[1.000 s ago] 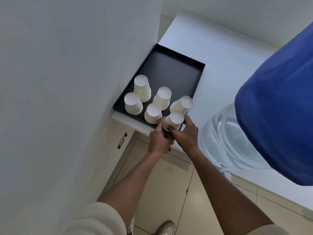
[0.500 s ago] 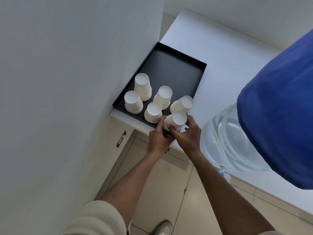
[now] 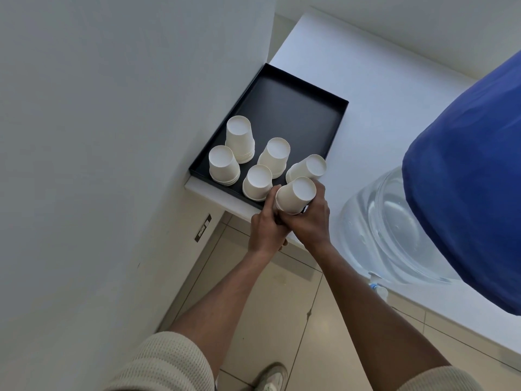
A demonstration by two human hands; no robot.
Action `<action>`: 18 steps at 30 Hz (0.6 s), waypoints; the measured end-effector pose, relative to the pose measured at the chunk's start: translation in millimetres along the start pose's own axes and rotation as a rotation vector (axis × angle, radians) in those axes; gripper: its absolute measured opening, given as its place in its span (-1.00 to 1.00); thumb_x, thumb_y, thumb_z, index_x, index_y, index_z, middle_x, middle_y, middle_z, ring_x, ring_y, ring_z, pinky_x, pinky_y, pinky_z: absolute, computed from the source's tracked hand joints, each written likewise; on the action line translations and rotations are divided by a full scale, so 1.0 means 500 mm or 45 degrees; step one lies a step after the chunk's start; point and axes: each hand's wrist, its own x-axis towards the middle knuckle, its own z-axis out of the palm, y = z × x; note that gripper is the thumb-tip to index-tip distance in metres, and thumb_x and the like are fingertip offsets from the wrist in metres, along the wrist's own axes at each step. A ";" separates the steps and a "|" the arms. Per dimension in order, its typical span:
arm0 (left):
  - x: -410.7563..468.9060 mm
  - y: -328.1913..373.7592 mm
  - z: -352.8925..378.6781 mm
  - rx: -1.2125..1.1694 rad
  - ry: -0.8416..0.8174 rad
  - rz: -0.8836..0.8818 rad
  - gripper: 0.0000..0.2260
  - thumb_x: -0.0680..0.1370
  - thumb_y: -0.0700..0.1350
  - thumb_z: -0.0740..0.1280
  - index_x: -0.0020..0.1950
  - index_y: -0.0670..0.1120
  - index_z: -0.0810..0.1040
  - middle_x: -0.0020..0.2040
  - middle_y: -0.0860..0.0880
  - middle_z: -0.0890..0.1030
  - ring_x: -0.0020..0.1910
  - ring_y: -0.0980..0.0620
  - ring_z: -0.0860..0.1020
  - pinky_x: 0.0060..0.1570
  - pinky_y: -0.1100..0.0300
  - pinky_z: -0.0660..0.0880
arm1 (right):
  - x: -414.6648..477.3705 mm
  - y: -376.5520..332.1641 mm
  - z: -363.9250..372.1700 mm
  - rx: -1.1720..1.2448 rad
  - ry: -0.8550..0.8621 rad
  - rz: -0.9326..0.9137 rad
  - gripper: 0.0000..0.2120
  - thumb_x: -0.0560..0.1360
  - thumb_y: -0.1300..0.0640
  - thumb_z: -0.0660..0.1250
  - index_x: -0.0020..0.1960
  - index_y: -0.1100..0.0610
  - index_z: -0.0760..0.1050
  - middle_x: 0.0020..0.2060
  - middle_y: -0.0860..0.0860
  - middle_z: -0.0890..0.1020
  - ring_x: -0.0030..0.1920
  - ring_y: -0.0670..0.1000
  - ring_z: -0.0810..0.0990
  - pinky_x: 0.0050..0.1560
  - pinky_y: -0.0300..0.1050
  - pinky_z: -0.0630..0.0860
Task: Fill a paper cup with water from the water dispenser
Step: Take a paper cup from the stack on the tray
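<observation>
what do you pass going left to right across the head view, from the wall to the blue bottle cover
white wall → black tray with upside-down paper cup stacks → cup stack held in both hands → clear water bottle → blue cover

We read no text, label, brand, number or sign anywhere in frame. White paper cups (image 3: 294, 194) in centre: plain, unprinted. Black tray (image 3: 296, 108) above centre: blank. Blue cover (image 3: 465, 165) at right and clear water bottle (image 3: 375, 221) beneath it: no print visible to us. Small dark plate (image 3: 203, 227) on cabinet front, left of centre: too small for us to read.
</observation>
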 end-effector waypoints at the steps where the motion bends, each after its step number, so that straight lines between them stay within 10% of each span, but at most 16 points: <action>1: -0.001 0.004 -0.001 -0.015 -0.012 -0.017 -0.29 0.48 -0.22 0.39 0.56 0.24 0.31 -0.35 0.03 0.64 -0.56 -0.10 0.61 -0.58 0.13 0.55 | -0.001 0.002 0.002 0.006 0.005 0.005 -0.17 0.23 0.13 0.68 0.40 0.04 0.37 0.13 -0.15 0.57 0.14 0.05 0.57 0.04 -0.16 0.51; 18: 0.001 0.000 -0.014 0.008 -0.061 0.013 -0.36 0.45 -0.20 0.34 0.49 0.21 0.37 -0.08 -0.05 0.75 -0.51 -0.13 0.65 -0.59 0.02 0.59 | -0.007 -0.013 0.004 0.014 -0.027 0.110 -0.06 0.17 -0.03 0.59 0.48 0.04 0.30 0.11 -0.15 0.49 0.30 0.11 0.51 0.35 0.21 0.49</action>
